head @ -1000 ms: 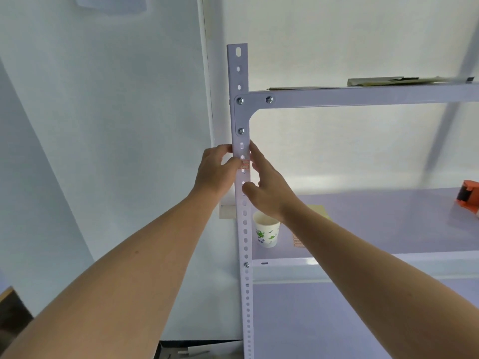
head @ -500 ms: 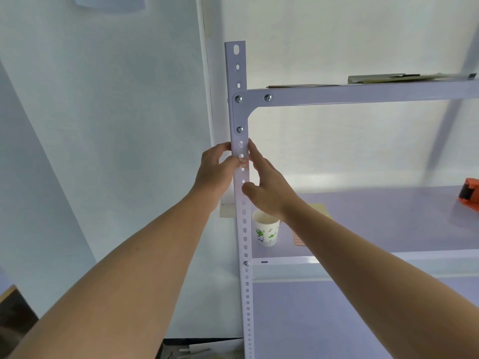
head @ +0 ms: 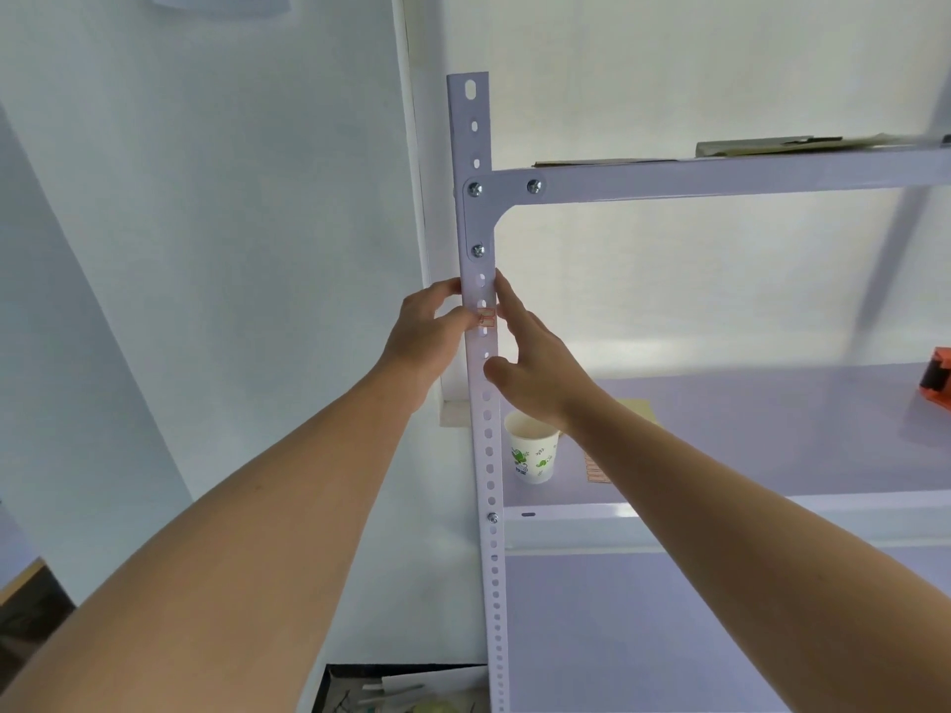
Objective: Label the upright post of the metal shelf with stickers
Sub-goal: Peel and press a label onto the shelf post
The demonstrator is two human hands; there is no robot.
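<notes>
The white perforated upright post (head: 490,455) of the metal shelf runs down the middle of the view. A small sticker with a red outline (head: 487,317) lies on the post's front face, below the corner bracket. My left hand (head: 429,334) wraps the post's left edge, and its thumb presses the sticker's left side. On the right side of the post is my right hand (head: 535,362), fingers stretched flat along the post's edge beside the sticker, thumb touching the post lower down.
A paper cup with green print (head: 532,452) stands on the middle shelf (head: 772,429) near the post. A sheet of stickers (head: 597,473) lies behind my right forearm. An orange tape dispenser (head: 936,378) sits far right. Flat cardboard (head: 772,146) rests on the top shelf.
Both hands stay at the same spot on the post, pressing the sticker. The view has shifted slightly; nothing else moved.
</notes>
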